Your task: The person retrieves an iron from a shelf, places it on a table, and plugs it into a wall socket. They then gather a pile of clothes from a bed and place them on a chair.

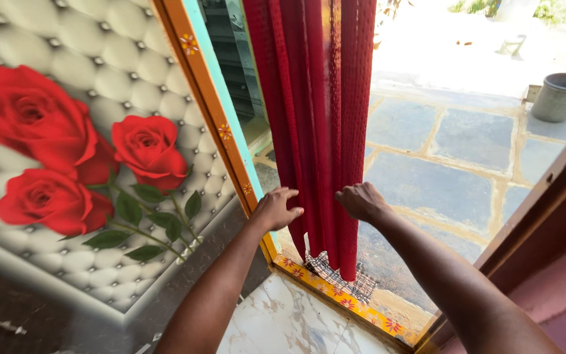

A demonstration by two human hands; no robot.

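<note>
No packages, labels or signs in view. Red curtain hanging gathered in the open doorway, mesh-like weave, folds bunched together, lower edge ending just above the orange painted threshold with its flower motifs. Left hand at the curtain's left edge, fingers curled and touching the fabric, not clenched. Right hand against the curtain's right side, fingers bent into the folds; firm grasp or mere touch cannot be told. Checked cloth lying on the threshold beneath the curtain. Door panel printed with red roses at left. Grey bucket well apart on the stone paving outside.
</note>
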